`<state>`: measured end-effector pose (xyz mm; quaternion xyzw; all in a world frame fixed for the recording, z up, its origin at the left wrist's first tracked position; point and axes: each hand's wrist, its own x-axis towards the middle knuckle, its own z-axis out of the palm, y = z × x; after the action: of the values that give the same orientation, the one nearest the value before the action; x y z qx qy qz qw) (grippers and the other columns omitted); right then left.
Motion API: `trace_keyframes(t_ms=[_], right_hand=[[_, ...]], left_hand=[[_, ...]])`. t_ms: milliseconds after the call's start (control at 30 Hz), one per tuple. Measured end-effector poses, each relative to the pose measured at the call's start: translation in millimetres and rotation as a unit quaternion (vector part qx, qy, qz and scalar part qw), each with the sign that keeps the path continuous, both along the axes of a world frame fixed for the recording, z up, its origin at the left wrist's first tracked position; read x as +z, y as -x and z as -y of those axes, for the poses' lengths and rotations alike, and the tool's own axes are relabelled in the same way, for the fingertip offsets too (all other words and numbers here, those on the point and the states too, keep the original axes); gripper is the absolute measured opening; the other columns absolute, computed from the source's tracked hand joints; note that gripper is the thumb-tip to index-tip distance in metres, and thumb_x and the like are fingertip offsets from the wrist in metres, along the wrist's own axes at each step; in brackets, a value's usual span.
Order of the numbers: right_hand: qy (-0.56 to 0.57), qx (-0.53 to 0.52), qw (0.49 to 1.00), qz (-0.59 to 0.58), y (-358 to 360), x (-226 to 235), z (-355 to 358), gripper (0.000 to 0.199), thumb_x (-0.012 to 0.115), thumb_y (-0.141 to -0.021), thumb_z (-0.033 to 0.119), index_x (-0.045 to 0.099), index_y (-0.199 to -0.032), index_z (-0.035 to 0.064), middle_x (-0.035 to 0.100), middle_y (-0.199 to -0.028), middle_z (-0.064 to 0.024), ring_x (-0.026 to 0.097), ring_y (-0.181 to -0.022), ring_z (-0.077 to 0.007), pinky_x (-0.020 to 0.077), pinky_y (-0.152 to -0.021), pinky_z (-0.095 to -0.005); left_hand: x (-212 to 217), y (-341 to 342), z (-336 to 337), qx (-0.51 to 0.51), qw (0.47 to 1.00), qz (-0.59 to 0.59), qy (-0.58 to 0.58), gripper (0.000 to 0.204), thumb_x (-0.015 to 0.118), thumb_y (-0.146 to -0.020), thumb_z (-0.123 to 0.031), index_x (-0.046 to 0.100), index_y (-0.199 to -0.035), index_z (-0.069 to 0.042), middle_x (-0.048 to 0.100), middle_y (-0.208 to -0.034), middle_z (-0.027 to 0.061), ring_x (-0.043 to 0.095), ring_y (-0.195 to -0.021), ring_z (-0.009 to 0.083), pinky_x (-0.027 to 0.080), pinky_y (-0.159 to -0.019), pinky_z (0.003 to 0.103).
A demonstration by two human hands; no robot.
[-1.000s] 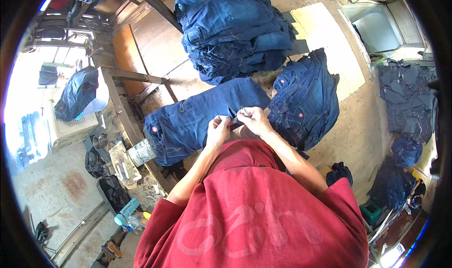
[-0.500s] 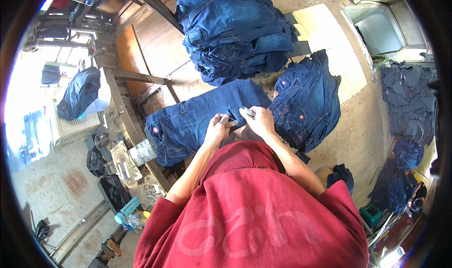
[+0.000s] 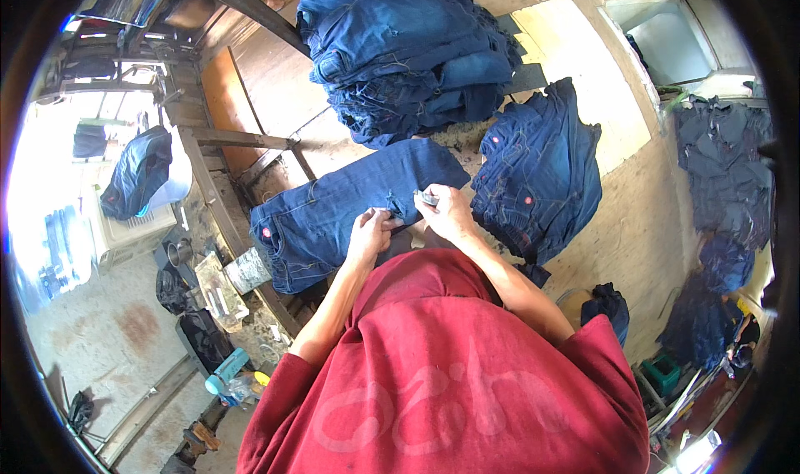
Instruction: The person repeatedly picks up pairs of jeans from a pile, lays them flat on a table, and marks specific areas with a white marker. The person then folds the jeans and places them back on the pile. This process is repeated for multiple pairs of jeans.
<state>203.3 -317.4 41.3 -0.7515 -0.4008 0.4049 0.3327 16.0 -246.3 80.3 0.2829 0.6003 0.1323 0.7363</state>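
A pair of blue jeans (image 3: 333, 212) lies stretched over a padded support in front of me, a red round tag near its left end. My left hand (image 3: 372, 232) is closed at the near edge of the jeans, fingers pinching the denim beside a small frayed, torn spot (image 3: 393, 207). To the right of that spot my right hand (image 3: 448, 214) is closed around a small grey metallic tool (image 3: 427, 198); its exact kind is too small to make out. The tool's tip is just beside the torn denim; whether it touches cannot be seen.
A tall heap of jeans (image 3: 408, 57) stands beyond the work, and a smaller pile (image 3: 542, 170) lies to its right. A wooden frame (image 3: 212, 195) with a whitish roll (image 3: 248, 270) is at the left. Dark garments (image 3: 723, 170) hang or lie at far right.
My right hand has turned slightly and shifted a little left with the tool. My left hand has moved slightly left and down, and the torn spot shows more plainly.
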Motion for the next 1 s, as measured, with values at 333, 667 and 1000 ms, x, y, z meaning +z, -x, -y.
trace_keyframes(t_ms=[333, 667, 1000], right_hand=[[-0.013, 0.02, 1.0, 0.011, -3.4, -5.5, 1.5, 0.028, 0.082, -0.093, 0.035, 0.074, -0.087, 0.009, 0.075, -0.075, -0.0124, 0.074, -0.072, -0.0387, 0.0559, -0.067, -0.0498], [0.014, -0.217, 0.972, -0.086, -32.2, -19.4, 32.6, 0.041, 0.081, -0.102, 0.04, 0.07, -0.084, 0.0047, 0.062, -0.068, 0.0024, 0.048, -0.065, -0.0065, 0.0394, -0.059, -0.0338], [0.109, -0.441, 0.842, -0.291, -47.4, -84.4, 11.5, 0.053, 0.093, -0.091, 0.042, 0.046, -0.072, 0.0233, 0.041, -0.058, 0.0108, 0.034, -0.042, -0.0048, 0.0242, -0.039, -0.0275]], left_hand=[[-27.0, -10.1, -7.9, -0.09, 0.989, -0.076, -0.086, 0.02, 0.065, -0.104, -0.022, 0.071, -0.105, -0.003, 0.076, -0.085, 0.0081, 0.045, -0.053, 0.0072, 0.034, -0.048, 0.027], [13.2, 147.6, -27.0, -0.011, 0.597, -0.535, -0.597, 0.029, 0.073, -0.105, -0.022, 0.076, -0.124, 0.001, 0.07, -0.138, 0.0254, 0.069, -0.121, 0.0341, 0.053, -0.107, 0.046], [-52.8, 163.7, -94.1, -0.181, 0.717, -0.379, -0.557, 0.043, 0.069, -0.108, -0.027, 0.071, -0.136, 0.005, 0.06, -0.155, 0.0268, 0.051, -0.149, 0.0441, 0.034, -0.128, 0.054]])
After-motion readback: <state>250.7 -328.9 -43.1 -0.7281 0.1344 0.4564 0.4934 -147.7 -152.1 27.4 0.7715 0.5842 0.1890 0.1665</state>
